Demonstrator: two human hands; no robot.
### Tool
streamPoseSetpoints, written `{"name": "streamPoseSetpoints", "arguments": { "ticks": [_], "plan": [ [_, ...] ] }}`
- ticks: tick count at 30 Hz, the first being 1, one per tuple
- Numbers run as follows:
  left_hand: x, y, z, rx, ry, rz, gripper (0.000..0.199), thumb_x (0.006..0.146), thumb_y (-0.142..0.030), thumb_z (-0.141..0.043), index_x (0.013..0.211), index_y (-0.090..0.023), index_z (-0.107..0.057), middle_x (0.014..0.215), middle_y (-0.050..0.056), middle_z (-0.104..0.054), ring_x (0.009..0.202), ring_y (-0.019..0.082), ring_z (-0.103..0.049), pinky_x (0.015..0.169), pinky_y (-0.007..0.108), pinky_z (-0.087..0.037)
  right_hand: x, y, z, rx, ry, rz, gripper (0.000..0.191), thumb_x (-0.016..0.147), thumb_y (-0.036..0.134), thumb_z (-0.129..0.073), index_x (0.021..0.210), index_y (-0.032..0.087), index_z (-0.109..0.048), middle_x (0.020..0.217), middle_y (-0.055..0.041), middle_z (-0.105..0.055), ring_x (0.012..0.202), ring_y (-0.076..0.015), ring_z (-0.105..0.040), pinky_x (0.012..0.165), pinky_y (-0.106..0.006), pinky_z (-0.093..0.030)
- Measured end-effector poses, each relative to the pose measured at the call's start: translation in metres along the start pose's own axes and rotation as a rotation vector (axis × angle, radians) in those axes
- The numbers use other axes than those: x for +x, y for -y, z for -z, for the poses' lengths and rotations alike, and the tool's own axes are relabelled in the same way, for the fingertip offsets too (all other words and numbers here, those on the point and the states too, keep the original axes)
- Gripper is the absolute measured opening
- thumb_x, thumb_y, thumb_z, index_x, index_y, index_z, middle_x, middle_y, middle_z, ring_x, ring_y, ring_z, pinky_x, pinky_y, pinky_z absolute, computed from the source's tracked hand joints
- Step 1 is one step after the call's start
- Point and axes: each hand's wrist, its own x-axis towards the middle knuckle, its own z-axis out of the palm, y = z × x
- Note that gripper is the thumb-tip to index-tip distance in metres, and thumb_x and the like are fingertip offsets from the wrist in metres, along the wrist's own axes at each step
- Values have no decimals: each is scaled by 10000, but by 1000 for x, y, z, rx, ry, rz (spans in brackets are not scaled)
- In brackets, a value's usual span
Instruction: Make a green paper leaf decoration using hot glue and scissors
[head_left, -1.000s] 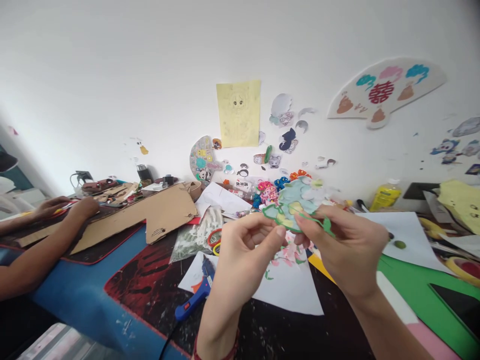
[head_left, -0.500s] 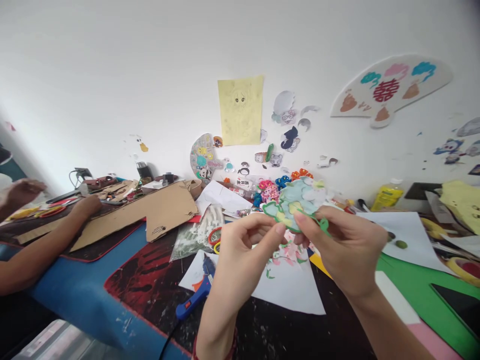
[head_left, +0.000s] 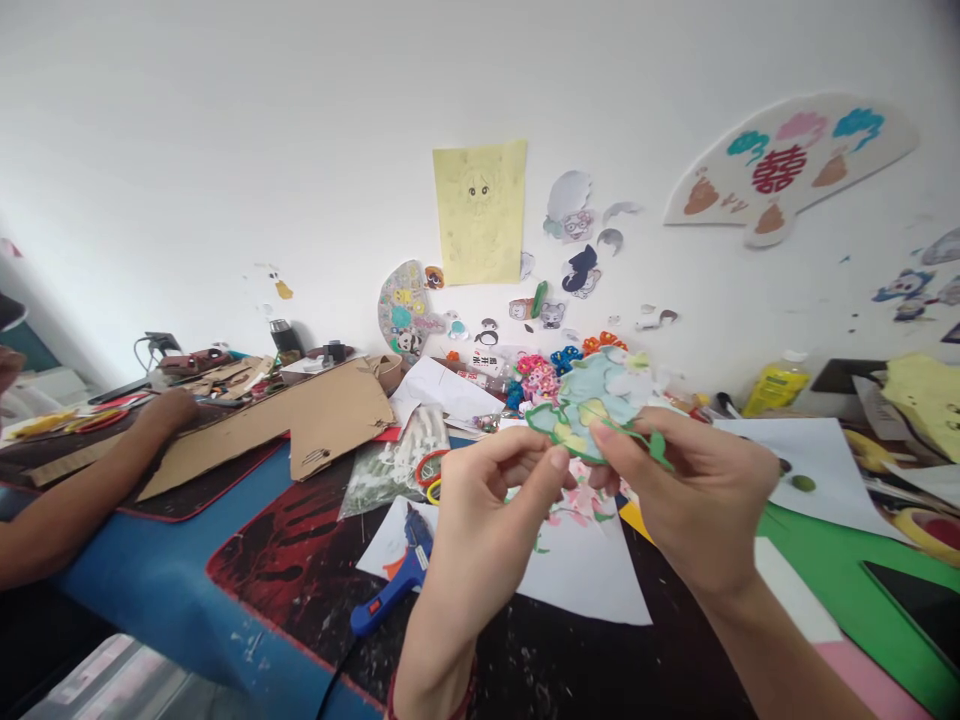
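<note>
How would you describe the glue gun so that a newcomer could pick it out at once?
Find the black and red mat on the blue table. On it, beside the wrist of the left hand, lies the glue gun. Its blue body and red switch set it apart from the white paper under its nozzle.

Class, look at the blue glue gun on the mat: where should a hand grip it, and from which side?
Probably by the blue handle of the glue gun, from the wearer's side: it points that way, uncovered, while the nozzle points away.
</note>
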Motion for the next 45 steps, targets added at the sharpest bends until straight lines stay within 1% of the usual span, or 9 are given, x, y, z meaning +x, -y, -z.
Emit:
{"name": "streamPoseSetpoints", "arguments": {
  "ticks": [11,15,17,20,23,27,32,39,45],
  "plan": [
    [1,5,8,46,20,16,140,905,-252,-683,807,-157,-710,688,11,-657,615,103,-572,553,186,-483,3,0,-4,20,-12,-15,275,842,111,-729,598,208,-644,502,53,-629,435,-83,-569,440,-202,-471],
    [4,9,13,45,-29,3,168,908,-310,-703,819,-168,-702,720,15,-670,645,111,-591,568,195,-485,5,-2,-5,67,21,-58,274,834,120,-738,593,199,-636,494,50,-624,420,-83,-578,426,-189,-478],
    [5,11,14,32,-61,-5,227,919,-342,-698,774,-169,-684,689,3,-651,616,97,-566,557,189,-466,6,-4,-6,133,68,-125,274,835,166,-755,592,193,-631,478,45,-619,400,-89,-582,408,-189,-477],
    [6,13,13,29,-87,-22,252,918,-338,-703,735,-168,-666,655,-14,-621,579,84,-528,536,188,-438,9,-7,-5,284,226,-298,217,834,259,-771,657,183,-672,502,15,-657,408,-127,-618,383,-211,-493],
    [6,13,13,52,-82,-36,247,922,-324,-694,731,-169,-668,643,-21,-610,575,82,-515,541,194,-428,12,-8,-4,376,376,-468,246,764,325,-833,661,167,-675,544,-17,-688,420,-152,-633,371,-235,-505],
    [6,13,12,94,-79,-60,225,929,-303,-681,743,-176,-670,639,-26,-614,582,87,-524,554,204,-427,15,-7,-5,439,481,-526,293,702,345,-878,609,166,-665,520,-2,-650,417,-126,-592,372,-214,-479],
    [6,13,13,112,-67,-55,240,926,-290,-679,716,-176,-653,639,-19,-626,599,97,-544,571,215,-432,15,-7,-5,458,490,-526,269,704,309,-878,600,168,-675,510,11,-632,427,-113,-584,383,-192,-466],
    [5,14,10,159,-66,-35,224,917,-306,-674,743,-166,-662,661,6,-632,626,128,-566,583,243,-444,15,-7,-4,462,490,-545,273,698,327,-873,601,174,-669,517,13,-622,423,-132,-589,380,-226,-489],
    [5,12,9,223,-88,-54,223,917,-297,-671,739,-161,-679,666,12,-665,628,125,-587,585,232,-451,15,-7,-7,488,470,-559,245,681,296,-880,633,170,-676,518,22,-610,416,-118,-563,368,-214,-458]
  ]
}}
